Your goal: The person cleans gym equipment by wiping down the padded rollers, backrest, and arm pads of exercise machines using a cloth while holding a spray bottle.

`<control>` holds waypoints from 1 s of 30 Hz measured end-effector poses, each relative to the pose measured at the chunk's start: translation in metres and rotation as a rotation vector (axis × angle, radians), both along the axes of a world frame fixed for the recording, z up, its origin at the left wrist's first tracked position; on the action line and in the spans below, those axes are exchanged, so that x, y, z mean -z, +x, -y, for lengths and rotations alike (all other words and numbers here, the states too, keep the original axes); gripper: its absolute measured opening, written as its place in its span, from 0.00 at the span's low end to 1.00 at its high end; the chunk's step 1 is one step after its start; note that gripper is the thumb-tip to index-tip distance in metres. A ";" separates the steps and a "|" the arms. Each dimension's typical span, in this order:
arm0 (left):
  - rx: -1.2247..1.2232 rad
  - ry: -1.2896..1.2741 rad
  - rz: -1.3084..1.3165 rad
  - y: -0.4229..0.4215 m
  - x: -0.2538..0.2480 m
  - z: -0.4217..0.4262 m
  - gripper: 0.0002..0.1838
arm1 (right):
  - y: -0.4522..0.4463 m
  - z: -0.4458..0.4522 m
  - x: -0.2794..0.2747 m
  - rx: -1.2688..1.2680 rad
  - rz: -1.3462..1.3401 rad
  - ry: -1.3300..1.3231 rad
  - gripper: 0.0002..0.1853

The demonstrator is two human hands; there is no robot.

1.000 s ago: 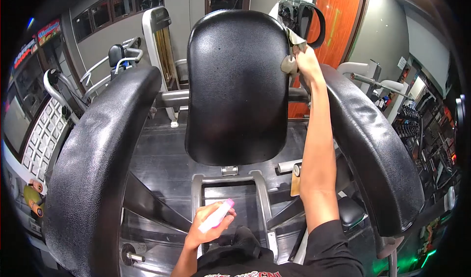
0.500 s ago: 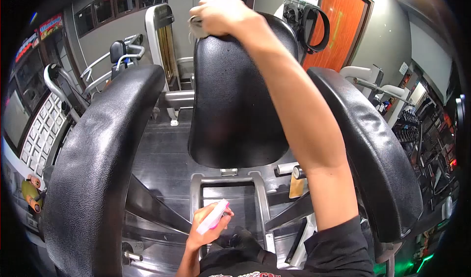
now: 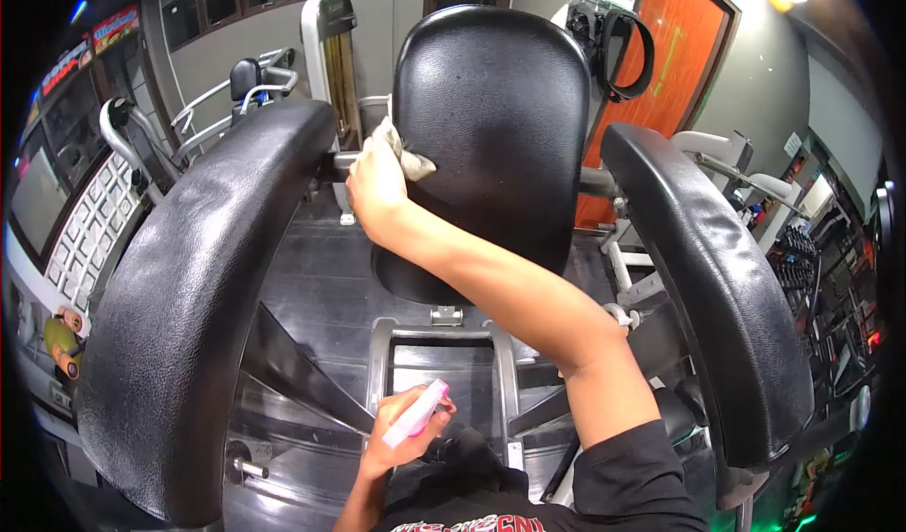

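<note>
My right hand (image 3: 377, 181) is closed on a pale cloth (image 3: 415, 165), which presses against the left edge of a black padded backrest (image 3: 495, 108). Small droplets speckle the upper face of this pad. My right forearm crosses in front of its lower part and hides some of it. Low in the view, close to my body, my left hand (image 3: 401, 430) grips a white and pink spray bottle (image 3: 420, 413). Only the bottle's top shows; the rest is hidden by the hand and the angle.
Long black arm pads flank me, one on the left (image 3: 203, 277) and one on the right (image 3: 708, 277). A grey metal frame (image 3: 380, 362) stands below the backrest. Behind are a weight-stack machine (image 3: 330, 70), an orange door (image 3: 675, 51) and a hanging black belt (image 3: 630, 56).
My right hand has moved with the cloth from the backrest's top down to its left side. My left hand stays low with the spray bottle. The view has shifted slightly.
</note>
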State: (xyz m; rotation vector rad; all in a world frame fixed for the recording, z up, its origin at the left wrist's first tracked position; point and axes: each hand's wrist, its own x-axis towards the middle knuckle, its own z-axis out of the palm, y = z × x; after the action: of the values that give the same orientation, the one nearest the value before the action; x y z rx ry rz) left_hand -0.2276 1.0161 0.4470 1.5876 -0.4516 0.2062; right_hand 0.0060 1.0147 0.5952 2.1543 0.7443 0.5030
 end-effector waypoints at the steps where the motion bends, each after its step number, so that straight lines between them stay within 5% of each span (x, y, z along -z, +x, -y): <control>1: -0.009 0.001 -0.001 -0.001 0.001 -0.001 0.08 | -0.008 0.001 0.004 -0.026 0.026 0.053 0.19; 4: 0.008 0.007 -0.045 -0.004 0.001 0.000 0.08 | -0.021 -0.003 0.049 -0.072 -0.191 0.131 0.21; 6: 0.026 -0.089 -0.093 -0.005 -0.001 0.002 0.07 | -0.044 0.005 0.075 -0.139 0.007 0.069 0.22; 10: 0.004 -0.133 -0.052 -0.009 0.007 -0.003 0.06 | -0.045 0.013 0.103 -0.314 0.020 0.112 0.23; 14: -0.008 -0.087 -0.065 -0.013 0.008 -0.006 0.08 | -0.060 0.016 0.153 -0.382 -0.083 -0.112 0.25; 17: -0.041 -0.047 -0.065 -0.019 0.008 -0.010 0.08 | -0.059 0.022 0.211 -0.272 -0.110 -0.451 0.26; 20: -0.093 -0.121 -0.051 -0.024 0.020 -0.015 0.09 | -0.068 0.047 0.211 -0.345 -0.076 -0.476 0.25; 22: -0.119 -0.059 -0.028 -0.026 0.020 -0.018 0.09 | -0.050 0.055 0.276 -0.297 0.025 -0.445 0.25; 26: -0.063 -0.119 -0.034 -0.026 0.022 -0.020 0.10 | -0.046 0.114 0.297 -0.214 -0.028 -0.670 0.21; 30: -0.018 -0.202 -0.125 -0.020 0.025 -0.015 0.09 | -0.032 0.178 0.347 -0.048 -0.165 -0.488 0.21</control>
State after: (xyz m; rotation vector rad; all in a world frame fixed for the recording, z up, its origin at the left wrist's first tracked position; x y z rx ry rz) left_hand -0.2476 1.0311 0.4225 1.3983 -0.3095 0.1602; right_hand -0.0256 0.8363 0.2485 1.7350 0.9050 0.1436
